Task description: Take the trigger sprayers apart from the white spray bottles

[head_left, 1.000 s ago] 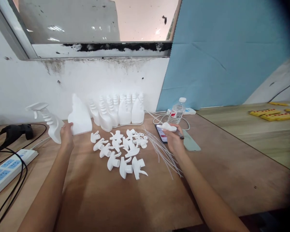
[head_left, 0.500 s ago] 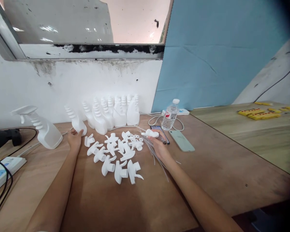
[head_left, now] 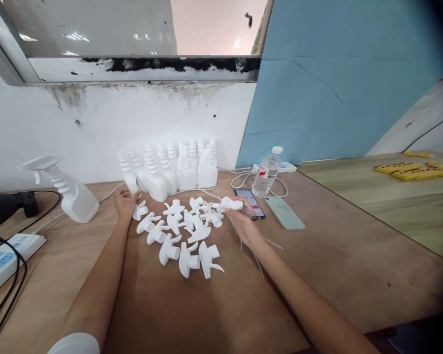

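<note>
With our left hand (head_left: 126,202) we are grasping the base of a white spray bottle (head_left: 128,174), which is standing at the left end of a row of similar bottles (head_left: 185,173). With our right hand (head_left: 243,223) we are pinching a white trigger head (head_left: 232,203) (a dark pen-like object (head_left: 253,218) is poking out beside the fingers). Loose sprayer heads (head_left: 198,235) are lying between our hands on the tabletop (head_left: 162,309). Well to the left, a bottle fitted with a sprayer (head_left: 77,200) is standing.
</note>
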The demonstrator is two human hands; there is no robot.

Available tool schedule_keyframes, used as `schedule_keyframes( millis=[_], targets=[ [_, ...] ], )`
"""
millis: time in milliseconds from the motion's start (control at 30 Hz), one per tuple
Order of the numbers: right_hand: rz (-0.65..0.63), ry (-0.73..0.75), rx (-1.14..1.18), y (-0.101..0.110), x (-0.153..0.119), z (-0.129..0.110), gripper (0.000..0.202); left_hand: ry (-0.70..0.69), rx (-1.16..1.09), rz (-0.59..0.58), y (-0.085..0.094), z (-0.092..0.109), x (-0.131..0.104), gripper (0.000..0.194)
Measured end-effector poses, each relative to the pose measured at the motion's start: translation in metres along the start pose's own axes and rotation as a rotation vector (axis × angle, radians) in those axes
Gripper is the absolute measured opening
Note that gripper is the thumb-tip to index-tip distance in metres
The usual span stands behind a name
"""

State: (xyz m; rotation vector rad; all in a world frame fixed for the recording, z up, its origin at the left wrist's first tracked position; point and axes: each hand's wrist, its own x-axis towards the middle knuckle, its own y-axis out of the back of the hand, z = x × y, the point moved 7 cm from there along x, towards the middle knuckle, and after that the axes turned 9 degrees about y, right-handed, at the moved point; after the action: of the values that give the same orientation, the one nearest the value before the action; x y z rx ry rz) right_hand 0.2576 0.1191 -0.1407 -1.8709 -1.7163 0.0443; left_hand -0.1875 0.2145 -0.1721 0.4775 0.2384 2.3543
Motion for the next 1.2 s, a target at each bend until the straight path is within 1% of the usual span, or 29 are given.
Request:
schedule_keyframes(
  millis=[67, 200, 367, 433, 467, 533, 633, 733, 833, 900, 933, 967, 1000, 1133, 1200],
  targets=[
    [-0.004, 0.003, -0.009, -0.001, 0.0, 0.0, 0.033, 0.006, -0.006, -0.015, -0.001, 0.0, -0.002, 0.054],
    [-0.014, 0.01, -0.018, -0.002, 0.0, -0.001, 0.031, 0.014, -0.031, -0.037, 0.002, 0.003, -0.007, 0.046],
    [0.017, 0.027, -0.036, 0.0, 0.0, 0.002, 0.031, -0.006, -0.054, 0.07, 0.021, 0.014, -0.022, 0.041],
    [0.021, 0.023, -0.022, 0.001, 0.0, 0.004, 0.03, 0.005, -0.059, 0.061, 0.026, 0.016, -0.031, 0.038],
    [0.019, 0.016, -0.012, 0.001, 0.0, 0.005, 0.03, 0.015, -0.062, 0.03, 0.026, 0.017, -0.037, 0.037],
    [0.02, 0.0, 0.005, 0.001, 0.0, 0.006, 0.031, 0.035, -0.073, -0.073, 0.024, 0.016, -0.047, 0.039],
    [0.03, -0.012, 0.009, 0.002, 0.0, 0.006, 0.034, 0.055, -0.106, -0.239, 0.018, 0.017, -0.064, 0.049],
    [0.03, -0.011, 0.005, 0.001, -0.001, 0.005, 0.035, 0.105, -0.236, -0.426, 0.009, 0.02, -0.078, 0.058],
    [0.014, -0.018, -0.009, -0.001, -0.002, 0.006, 0.032, 0.136, -0.374, -0.628, -0.001, 0.029, -0.095, 0.059],
    [0.008, -0.021, -0.023, -0.001, -0.003, 0.007, 0.029, 0.108, -0.388, -0.699, -0.005, 0.039, -0.105, 0.058],
    [0.009, -0.016, -0.033, -0.001, -0.003, 0.008, 0.029, 0.077, -0.38, -0.7, -0.005, 0.044, -0.109, 0.056],
    [0.013, -0.007, -0.047, 0.0, -0.004, 0.008, 0.028, 0.033, -0.363, -0.672, -0.003, 0.049, -0.111, 0.053],
    [0.019, 0.006, -0.069, 0.0, -0.004, 0.007, 0.028, -0.022, -0.342, -0.613, 0.001, 0.055, -0.111, 0.049],
    [0.06, 0.095, -0.234, 0.002, -0.009, 0.0, 0.027, -0.239, -0.213, -0.311, 0.023, 0.077, -0.113, 0.035],
    [0.084, 0.175, -0.366, 0.001, -0.012, -0.009, 0.027, -0.363, -0.138, -0.246, 0.027, 0.091, -0.121, 0.029]
  ],
)
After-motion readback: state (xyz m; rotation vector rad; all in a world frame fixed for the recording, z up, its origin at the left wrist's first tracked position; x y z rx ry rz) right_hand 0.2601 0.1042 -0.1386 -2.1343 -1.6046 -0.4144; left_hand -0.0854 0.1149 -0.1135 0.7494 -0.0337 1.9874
